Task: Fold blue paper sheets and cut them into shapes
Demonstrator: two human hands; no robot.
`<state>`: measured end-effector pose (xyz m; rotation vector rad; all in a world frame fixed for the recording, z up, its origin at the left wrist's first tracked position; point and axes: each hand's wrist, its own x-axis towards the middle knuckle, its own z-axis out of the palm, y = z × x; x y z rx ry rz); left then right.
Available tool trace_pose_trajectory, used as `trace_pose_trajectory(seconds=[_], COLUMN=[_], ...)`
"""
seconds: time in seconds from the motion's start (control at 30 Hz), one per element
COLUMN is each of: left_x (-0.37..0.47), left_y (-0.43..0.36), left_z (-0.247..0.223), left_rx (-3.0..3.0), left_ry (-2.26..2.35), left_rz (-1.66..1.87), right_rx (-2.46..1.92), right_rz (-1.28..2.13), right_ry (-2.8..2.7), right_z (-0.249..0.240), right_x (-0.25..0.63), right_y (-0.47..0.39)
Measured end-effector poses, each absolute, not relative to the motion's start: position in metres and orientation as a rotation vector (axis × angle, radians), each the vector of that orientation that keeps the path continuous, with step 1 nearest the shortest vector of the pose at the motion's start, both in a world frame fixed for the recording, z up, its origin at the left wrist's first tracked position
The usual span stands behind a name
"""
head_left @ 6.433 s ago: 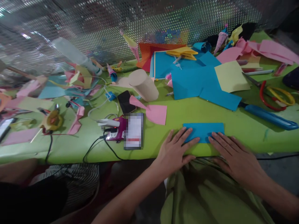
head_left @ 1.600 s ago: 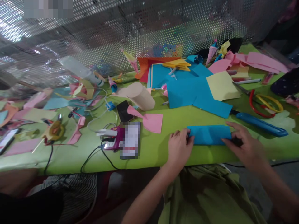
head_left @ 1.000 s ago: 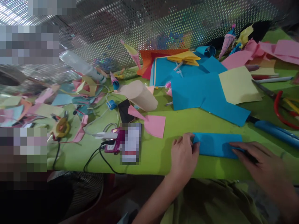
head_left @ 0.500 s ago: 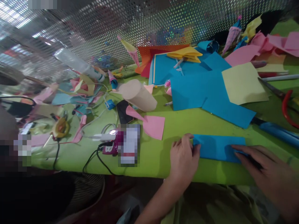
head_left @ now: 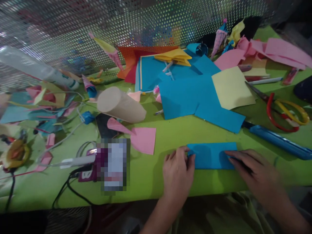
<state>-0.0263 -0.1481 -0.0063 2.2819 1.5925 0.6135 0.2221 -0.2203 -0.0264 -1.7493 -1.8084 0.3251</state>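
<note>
A blue paper strip [head_left: 211,156], apparently folded, lies on the green tabletop [head_left: 146,175] near its front edge. My left hand [head_left: 179,170] pinches the strip's left end between thumb and curled fingers. At the right end, my right hand [head_left: 254,167] grips the paper with thumb and index finger, its other fingers folded behind. Just beyond the strip are larger blue paper sheets [head_left: 186,94] and a pale yellow paper square [head_left: 232,87]. A blue-handled cutter [head_left: 280,141] rests to the right, behind my right hand.
Red and yellow-handled scissors [head_left: 284,112] lie at the right. Left of my hands are a pink paper piece [head_left: 143,139], a cardboard tube [head_left: 122,104], a pixelated phone [head_left: 115,164] and cables. Paper scraps [head_left: 46,97] cover the far left. A perforated metal panel [head_left: 146,19] stands behind.
The view has swung to the right, so the table's things sit further left in the picture. Both hands keep their hold on the blue paper strip, which looks unchanged.
</note>
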Motion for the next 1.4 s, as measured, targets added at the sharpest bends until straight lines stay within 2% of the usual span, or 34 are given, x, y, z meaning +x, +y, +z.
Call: trace_pose_trajectory(seconds=[0.4,0.67,0.83,0.93,1.3,1.4], left_x=[-0.026,-0.023,-0.029,-0.036,-0.039,-0.039], left_y=[-0.148,-0.149,-0.142,-0.145,-0.170,-0.169], left_z=[-0.004,-0.001,0.001,0.001,-0.007,-0.009], left_rx=[2.369,2.699,3.045,3.074,2.917,2.907], left_ry=[1.589,1.560,0.948,0.795,0.913,0.917], left_rz=[0.545,0.401,0.354,0.255,0.152,0.169], right_rx=[-1.800,-1.791,-1.818,-1.823,-1.765,-1.769], right_rz=[0.342,0.291,0.236,0.206,0.139,-0.023], right_ry=[-1.776,-1.796,-1.814,-1.828,-1.846,-1.798], right_z=[-0.024,-0.023,-0.024,-0.023,-0.025,-0.020], right_x=[0.219,0.217,0.216,0.215,0.217,0.215], right_y=[-0.219,-0.216,-0.215,-0.215,-0.215,-0.224])
